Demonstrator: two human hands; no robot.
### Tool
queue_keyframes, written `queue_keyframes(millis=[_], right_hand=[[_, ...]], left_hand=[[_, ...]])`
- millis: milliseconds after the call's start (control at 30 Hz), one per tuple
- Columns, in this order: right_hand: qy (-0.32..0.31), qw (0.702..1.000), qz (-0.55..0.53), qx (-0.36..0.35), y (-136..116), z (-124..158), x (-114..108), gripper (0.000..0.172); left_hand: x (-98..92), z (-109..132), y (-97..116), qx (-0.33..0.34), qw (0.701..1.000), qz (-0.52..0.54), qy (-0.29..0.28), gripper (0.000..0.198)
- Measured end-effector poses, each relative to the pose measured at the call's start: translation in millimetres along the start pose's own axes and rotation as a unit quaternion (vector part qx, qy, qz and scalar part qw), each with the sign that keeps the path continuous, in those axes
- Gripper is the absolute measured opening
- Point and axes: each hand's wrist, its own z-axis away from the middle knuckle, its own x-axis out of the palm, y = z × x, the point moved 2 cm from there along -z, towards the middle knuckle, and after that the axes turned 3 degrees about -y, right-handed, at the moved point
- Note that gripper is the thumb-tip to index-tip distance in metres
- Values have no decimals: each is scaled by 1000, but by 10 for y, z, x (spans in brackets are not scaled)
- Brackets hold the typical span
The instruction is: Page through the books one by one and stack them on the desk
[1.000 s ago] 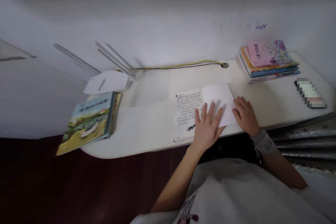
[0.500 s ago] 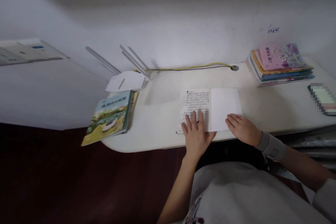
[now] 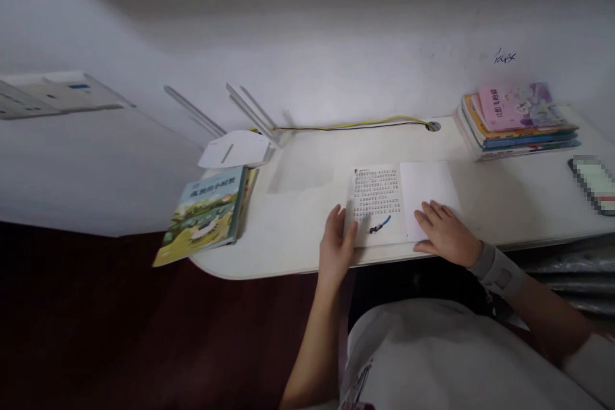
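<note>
Two-handed on open book (image 3: 402, 202): print (image 3: 377, 191) uncovered, left hand (image 3: 335, 246) shifted to left edge, pinch unclear, right hand (image 3: 448, 234) spread flat.

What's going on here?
A person has a book lying open on a white desk. The right hand lies spread on the blank right page; the left hand is at the outer edge of the printed left page, its grip unclear. A stack of books sits off to the right.
</note>
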Motion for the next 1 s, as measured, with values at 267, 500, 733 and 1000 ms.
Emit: queue_keyframes(millis=[267, 500, 733, 1000], right_hand=[[23, 998, -60, -3, -44, -136, -56, 65], [40, 997, -66, 1, -537, -449, 15, 64], [71, 996, -21, 45, -635, -429, 102, 40], [116, 992, -34, 37, -513, -317, 164, 37]], left_hand=[[18, -194, 250, -41, 975, 217, -13, 49], [18, -217, 193, 179, 966, -143, -116, 43], [-93, -116, -38, 77, 985, -108, -110, 51], [-76, -101, -42, -47, 964, 250, -84, 59]])
